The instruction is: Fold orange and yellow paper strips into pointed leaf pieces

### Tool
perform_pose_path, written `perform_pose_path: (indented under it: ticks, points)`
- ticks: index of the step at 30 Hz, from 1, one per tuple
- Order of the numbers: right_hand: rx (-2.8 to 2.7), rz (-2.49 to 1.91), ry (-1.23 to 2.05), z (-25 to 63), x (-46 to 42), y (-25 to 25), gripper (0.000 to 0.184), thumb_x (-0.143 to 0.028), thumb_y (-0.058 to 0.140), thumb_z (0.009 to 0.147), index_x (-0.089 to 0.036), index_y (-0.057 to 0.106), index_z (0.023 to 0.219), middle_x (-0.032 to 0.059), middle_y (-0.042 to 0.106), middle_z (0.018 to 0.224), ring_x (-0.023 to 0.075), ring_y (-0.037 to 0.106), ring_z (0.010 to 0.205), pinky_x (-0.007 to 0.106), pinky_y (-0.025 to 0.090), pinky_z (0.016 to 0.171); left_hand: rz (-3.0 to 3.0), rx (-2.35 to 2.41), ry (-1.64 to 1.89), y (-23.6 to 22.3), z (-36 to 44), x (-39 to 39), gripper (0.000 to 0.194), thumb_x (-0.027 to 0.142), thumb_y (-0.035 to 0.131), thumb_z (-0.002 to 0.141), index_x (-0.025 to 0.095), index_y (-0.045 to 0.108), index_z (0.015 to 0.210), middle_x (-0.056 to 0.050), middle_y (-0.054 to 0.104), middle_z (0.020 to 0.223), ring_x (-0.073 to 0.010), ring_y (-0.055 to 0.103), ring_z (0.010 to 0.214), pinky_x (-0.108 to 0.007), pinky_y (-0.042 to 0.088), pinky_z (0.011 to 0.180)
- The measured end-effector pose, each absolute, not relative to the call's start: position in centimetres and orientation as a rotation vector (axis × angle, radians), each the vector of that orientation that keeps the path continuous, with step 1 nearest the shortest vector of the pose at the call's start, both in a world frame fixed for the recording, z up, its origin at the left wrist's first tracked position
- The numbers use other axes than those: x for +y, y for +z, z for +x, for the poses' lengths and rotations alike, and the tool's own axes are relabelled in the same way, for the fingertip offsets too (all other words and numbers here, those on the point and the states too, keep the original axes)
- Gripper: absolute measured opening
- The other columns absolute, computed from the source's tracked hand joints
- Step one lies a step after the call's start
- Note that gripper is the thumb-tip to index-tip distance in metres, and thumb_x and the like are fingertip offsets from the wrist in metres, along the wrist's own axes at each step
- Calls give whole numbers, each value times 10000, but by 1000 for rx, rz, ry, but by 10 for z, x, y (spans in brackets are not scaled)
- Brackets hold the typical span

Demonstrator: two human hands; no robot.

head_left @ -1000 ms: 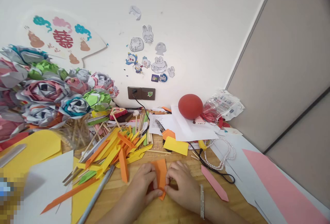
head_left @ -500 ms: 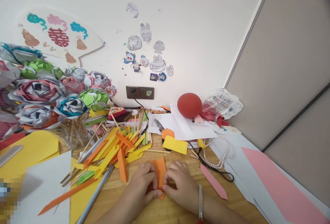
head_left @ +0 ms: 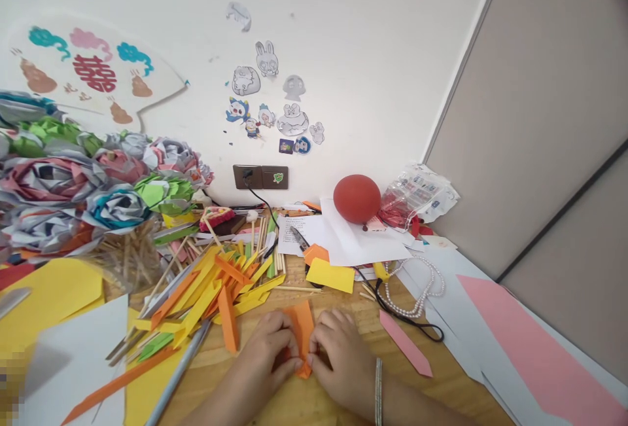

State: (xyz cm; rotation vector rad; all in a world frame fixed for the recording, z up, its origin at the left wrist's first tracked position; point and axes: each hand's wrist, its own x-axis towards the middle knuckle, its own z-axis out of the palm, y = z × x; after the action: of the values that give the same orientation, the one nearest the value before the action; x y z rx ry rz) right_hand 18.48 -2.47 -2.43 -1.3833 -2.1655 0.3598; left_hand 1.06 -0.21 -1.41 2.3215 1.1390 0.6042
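Note:
An orange paper strip [head_left: 302, 322] lies between my hands on the wooden table, its near end bent into a small pointed fold. My left hand [head_left: 275, 349] grips its left edge, with thumb and fingers pinched near the fold. From the other side, my right hand [head_left: 338, 355] pinches the right edge, the thumb close to the same fold. A silvery bracelet [head_left: 378, 390] circles my right wrist. Just left of my left hand rests a folded orange strip [head_left: 228, 319], and a pink strip [head_left: 405, 343] with a pointed end is right of my right hand.
Yellow and orange folded strips [head_left: 206, 295] and wooden sticks pile up on the left, below paper flowers [head_left: 53, 180]. Behind the hands lie a yellow paper piece [head_left: 330, 275], scissors [head_left: 298, 238] and a red balloon [head_left: 357, 199]. A pearl string [head_left: 432, 288] and black cord sit right.
My left thumb has drawn back slightly from the orange strip's near end, where the small fold shows more plainly. Both hands keep hold of the strip. The whole view has shifted slightly.

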Motion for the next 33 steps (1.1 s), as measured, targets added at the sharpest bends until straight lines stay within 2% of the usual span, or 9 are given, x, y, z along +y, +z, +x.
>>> perform_pose_path:
  ticks: [5,18,20,22,25,30,32,33]
  points:
    - [-2168,-1412,343,184,-25,-25,150,-102,611,707,-189,492,735,-7,514,821,180,442,812,303,291,718,2324,1182,571,-13,14,-3,186,183,679,736,180,527,628,-12,535,814,-187,504,803,-281,412,703]
    - [-2120,-1384,390,191,-18,-28,234,21,483,728,-196,509,810,-4,553,850,174,477,825,303,317,744,2331,1209,527,-9,15,-4,72,153,619,727,201,566,714,-7,524,840,-195,494,834,-290,401,728]
    - [-2111,-1378,401,192,-18,-26,216,-6,504,736,-196,507,837,-3,548,841,174,480,810,303,325,741,2332,1218,544,-10,15,-4,78,146,619,723,203,568,713,-5,524,836,-194,495,833,-286,400,724]
    - [-2120,-1371,435,192,-20,-21,207,-91,607,713,-195,503,859,-4,540,835,183,481,805,310,334,743,2336,1216,560,-10,15,-4,72,158,621,733,204,570,714,-5,527,833,-193,497,833,-283,401,721]
    - [-2170,-1388,445,191,-22,-15,361,-241,752,611,-199,506,872,4,534,874,211,474,832,333,337,754,2349,1212,576,-10,16,-6,72,170,634,738,202,573,718,-5,535,835,-193,506,835,-284,409,723]
    - [-2230,-1419,445,191,-22,-13,398,-319,767,612,-208,525,908,8,538,910,220,474,867,346,335,779,2388,1223,590,-11,15,-6,72,192,650,749,198,586,717,-12,569,831,-194,549,823,-298,461,716]
    - [-2245,-1412,479,193,-20,-14,399,-320,764,620,-217,537,932,6,544,929,218,478,886,344,336,791,2445,1222,666,-16,10,-5,13,214,617,787,208,614,777,-39,608,932,-212,572,905,-323,488,769]
    - [-2259,-1397,507,196,-19,-13,408,-315,766,619,-223,544,949,3,547,940,216,479,899,341,337,803,2500,1218,717,-20,7,-4,51,233,590,814,217,631,840,-56,615,1029,-228,568,985,-346,490,819]
